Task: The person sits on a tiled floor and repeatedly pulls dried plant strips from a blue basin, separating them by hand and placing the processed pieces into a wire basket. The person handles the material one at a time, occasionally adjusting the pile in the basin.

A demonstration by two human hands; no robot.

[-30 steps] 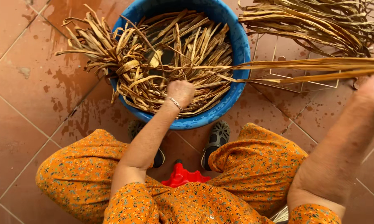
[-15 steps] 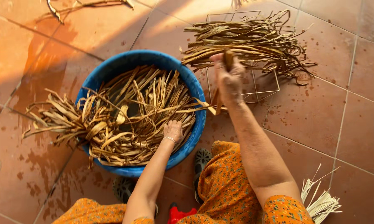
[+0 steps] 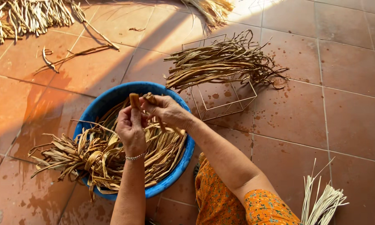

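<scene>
right hand (image 3: 166,110) now back beside left hand (image 3: 131,129) over blue basin (image 3: 112,98), both closed on dried strips (image 3: 134,101)

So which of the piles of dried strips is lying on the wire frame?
The dark bundle right of the blue basin; it rests across the wire frame, while the other piles lie in the basin or on the tiles.

We see a bright blue basin (image 3: 112,96) of tan-brown strips (image 3: 112,156), terracotta tiles (image 3: 341,108), an orange floral-patterned dress (image 3: 221,200), pale straw-coloured sticks (image 3: 320,202) and a silver bracelet (image 3: 134,157).
</scene>
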